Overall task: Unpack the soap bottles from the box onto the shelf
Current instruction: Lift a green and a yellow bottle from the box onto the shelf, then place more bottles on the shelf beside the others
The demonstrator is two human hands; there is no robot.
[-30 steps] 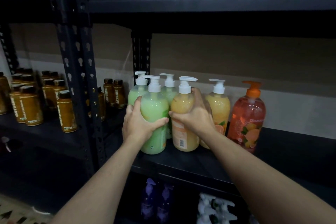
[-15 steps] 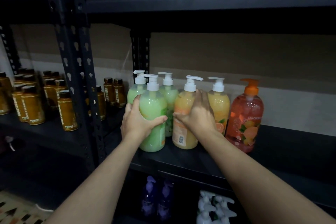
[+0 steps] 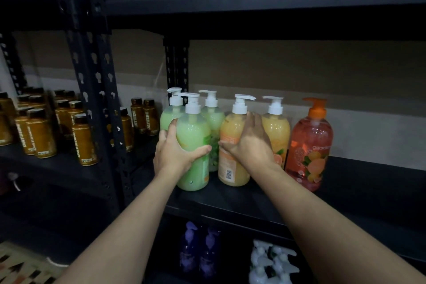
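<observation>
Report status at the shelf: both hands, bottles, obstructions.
Left grip holds front green bottle, upright on shelf. Right grip holds front yellow bottle beside it, also standing. Nothing blocking; orange-capped bottle stands clear to the right.

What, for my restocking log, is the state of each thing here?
front green bottle: upright on shelf, gripped
left hand: grips front green bottle
front yellow-orange bottle: upright, gripped
right hand: grips front yellow-orange bottle
red bottle: upright, untouched
</observation>
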